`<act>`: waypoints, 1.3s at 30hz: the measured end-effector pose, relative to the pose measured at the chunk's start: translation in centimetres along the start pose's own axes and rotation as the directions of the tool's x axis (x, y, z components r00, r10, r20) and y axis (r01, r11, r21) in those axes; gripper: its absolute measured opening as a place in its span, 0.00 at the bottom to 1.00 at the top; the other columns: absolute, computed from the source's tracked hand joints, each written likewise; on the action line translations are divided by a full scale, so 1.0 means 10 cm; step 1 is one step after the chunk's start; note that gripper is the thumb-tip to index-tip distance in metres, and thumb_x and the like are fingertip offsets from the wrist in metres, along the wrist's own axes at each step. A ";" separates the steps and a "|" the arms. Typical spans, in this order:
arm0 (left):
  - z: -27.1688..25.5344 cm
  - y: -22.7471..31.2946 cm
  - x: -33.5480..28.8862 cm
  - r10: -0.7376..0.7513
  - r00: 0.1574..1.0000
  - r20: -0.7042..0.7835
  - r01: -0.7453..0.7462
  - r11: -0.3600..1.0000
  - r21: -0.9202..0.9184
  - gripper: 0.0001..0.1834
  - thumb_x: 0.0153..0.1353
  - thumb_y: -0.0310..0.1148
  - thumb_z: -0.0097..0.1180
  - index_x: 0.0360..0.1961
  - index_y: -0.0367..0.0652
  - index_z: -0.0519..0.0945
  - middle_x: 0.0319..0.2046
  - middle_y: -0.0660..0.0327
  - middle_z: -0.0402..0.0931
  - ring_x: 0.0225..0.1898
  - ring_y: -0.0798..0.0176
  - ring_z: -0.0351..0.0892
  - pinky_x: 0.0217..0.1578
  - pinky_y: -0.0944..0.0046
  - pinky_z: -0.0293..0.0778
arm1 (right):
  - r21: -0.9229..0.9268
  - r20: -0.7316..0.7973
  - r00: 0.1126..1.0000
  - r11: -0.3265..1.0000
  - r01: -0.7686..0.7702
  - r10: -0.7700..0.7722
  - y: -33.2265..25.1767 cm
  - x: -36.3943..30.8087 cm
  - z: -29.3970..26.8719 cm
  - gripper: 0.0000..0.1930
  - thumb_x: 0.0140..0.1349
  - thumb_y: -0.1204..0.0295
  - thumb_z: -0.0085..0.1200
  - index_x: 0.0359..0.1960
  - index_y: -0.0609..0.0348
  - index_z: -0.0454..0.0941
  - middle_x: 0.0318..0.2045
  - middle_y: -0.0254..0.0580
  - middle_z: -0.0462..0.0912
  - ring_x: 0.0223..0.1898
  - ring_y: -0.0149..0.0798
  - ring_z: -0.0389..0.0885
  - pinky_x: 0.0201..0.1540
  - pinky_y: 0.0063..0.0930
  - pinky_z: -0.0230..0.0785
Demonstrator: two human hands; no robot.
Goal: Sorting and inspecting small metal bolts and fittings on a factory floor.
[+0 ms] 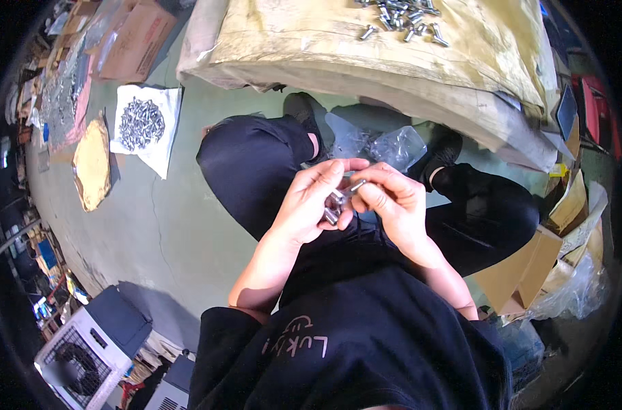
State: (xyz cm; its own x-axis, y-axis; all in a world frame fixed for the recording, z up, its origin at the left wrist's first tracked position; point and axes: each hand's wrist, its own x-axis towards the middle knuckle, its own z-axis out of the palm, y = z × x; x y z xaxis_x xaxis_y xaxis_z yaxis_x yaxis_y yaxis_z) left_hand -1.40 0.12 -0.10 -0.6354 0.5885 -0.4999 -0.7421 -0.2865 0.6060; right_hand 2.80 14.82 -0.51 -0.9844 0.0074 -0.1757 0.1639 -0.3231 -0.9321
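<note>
My left hand is closed around a few shiny metal bolts, their ends poking out between palm and fingers. Close beside it, my right hand pinches a single slim metal bolt between thumb and fingertips. The two hands nearly meet in front of my lap, so part of what they hold is hidden. More loose bolts lie scattered on the yellowish covered table ahead. Between my feet is a clear plastic bag with contents I cannot make out.
On the floor to the left, a pile of small metal bolts lies on a white sheet, beside a flat tan piece. A cardboard box stands behind. Grille-fronted box lower left; open carton at right.
</note>
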 end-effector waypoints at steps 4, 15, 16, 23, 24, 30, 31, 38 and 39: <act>0.02 -0.04 0.01 0.042 0.993 -0.108 -0.040 0.999 0.018 0.16 0.62 0.36 0.41 0.40 0.34 0.73 0.22 0.58 0.74 0.13 0.73 0.68 0.09 0.79 0.56 | 0.275 -0.110 0.990 0.960 -0.057 0.090 0.06 -0.04 -0.15 0.09 0.56 0.76 0.51 0.37 0.67 0.75 0.26 0.37 0.75 0.23 0.25 0.72 0.25 0.16 0.63; 0.08 -0.13 -0.01 0.288 0.952 -0.103 -0.269 0.948 0.171 0.17 0.50 0.27 0.58 0.43 0.34 0.73 0.25 0.58 0.75 0.15 0.75 0.66 0.12 0.80 0.55 | 0.224 -0.142 0.989 0.972 0.078 -0.046 0.02 -0.04 -0.13 0.10 0.55 0.79 0.50 0.39 0.69 0.74 0.30 0.40 0.75 0.26 0.27 0.74 0.27 0.16 0.67; 0.09 -0.13 -0.01 0.286 0.953 -0.103 -0.266 0.949 0.171 0.17 0.50 0.27 0.58 0.43 0.34 0.73 0.25 0.58 0.75 0.15 0.75 0.66 0.12 0.80 0.55 | 0.225 -0.144 0.989 0.971 0.076 -0.045 0.02 -0.04 -0.14 0.10 0.55 0.79 0.50 0.39 0.69 0.74 0.30 0.40 0.75 0.26 0.27 0.74 0.27 0.16 0.67; 0.01 -0.08 -0.09 0.362 0.922 -0.138 -0.327 0.918 0.223 0.15 0.51 0.25 0.56 0.41 0.34 0.74 0.23 0.57 0.75 0.15 0.74 0.67 0.12 0.79 0.57 | 0.207 -0.110 0.994 0.978 0.011 0.013 0.01 -0.02 -0.06 0.10 0.55 0.79 0.50 0.39 0.68 0.74 0.30 0.40 0.76 0.27 0.27 0.74 0.28 0.17 0.67; -0.04 -0.04 -0.13 0.378 0.916 -0.136 -0.341 0.910 0.236 0.14 0.51 0.25 0.56 0.40 0.33 0.74 0.22 0.57 0.74 0.15 0.74 0.66 0.12 0.79 0.57 | 0.190 -0.093 0.994 0.981 -0.038 0.056 0.01 -0.02 -0.04 0.10 0.55 0.79 0.49 0.40 0.68 0.73 0.31 0.40 0.76 0.27 0.27 0.74 0.29 0.17 0.67; -1.14 0.58 -0.78 0.549 0.596 -0.586 -0.690 0.723 -0.025 0.07 0.56 0.31 0.51 0.29 0.38 0.71 0.20 0.63 0.68 0.15 0.75 0.61 0.10 0.78 0.53 | 0.213 -0.228 0.969 0.976 -0.044 0.094 0.05 -0.04 -0.09 0.11 0.59 0.76 0.45 0.41 0.68 0.72 0.30 0.42 0.78 0.25 0.28 0.72 0.29 0.21 0.64; -1.41 0.59 -0.86 0.556 0.514 -0.653 -0.720 0.693 0.024 0.06 0.55 0.30 0.52 0.28 0.39 0.71 0.21 0.63 0.68 0.15 0.74 0.62 0.10 0.79 0.53 | 0.237 -0.214 0.971 0.970 -0.057 0.109 0.07 -0.03 -0.07 0.12 0.59 0.73 0.47 0.41 0.67 0.73 0.29 0.41 0.78 0.25 0.29 0.71 0.28 0.21 0.63; -3.17 -0.14 -0.37 0.109 0.377 -0.920 -0.510 0.854 -0.108 0.07 0.54 0.33 0.55 0.29 0.42 0.72 0.17 0.64 0.68 0.14 0.72 0.64 0.09 0.75 0.52 | 0.110 -0.162 0.970 0.980 -0.165 0.182 0.13 0.05 0.19 0.12 0.58 0.71 0.49 0.40 0.67 0.74 0.26 0.41 0.77 0.23 0.29 0.70 0.25 0.20 0.60; -3.23 -0.12 -0.29 0.131 0.401 -0.907 -0.564 0.815 -0.131 0.08 0.56 0.35 0.52 0.31 0.41 0.72 0.18 0.63 0.69 0.13 0.71 0.64 0.09 0.75 0.52 | 0.097 -0.157 0.971 0.981 -0.166 0.180 0.12 0.07 0.20 0.12 0.58 0.71 0.49 0.40 0.67 0.74 0.26 0.41 0.77 0.23 0.29 0.70 0.25 0.20 0.60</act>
State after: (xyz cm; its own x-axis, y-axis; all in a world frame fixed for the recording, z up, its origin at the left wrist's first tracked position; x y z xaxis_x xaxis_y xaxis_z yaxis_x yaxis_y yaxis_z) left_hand -5.50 -25.66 -19.35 -0.5458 -0.4873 -0.6817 -0.2748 -0.6644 0.6950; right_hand 2.22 12.56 -1.15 -0.9166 0.0975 -0.3877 0.3180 -0.4097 -0.8550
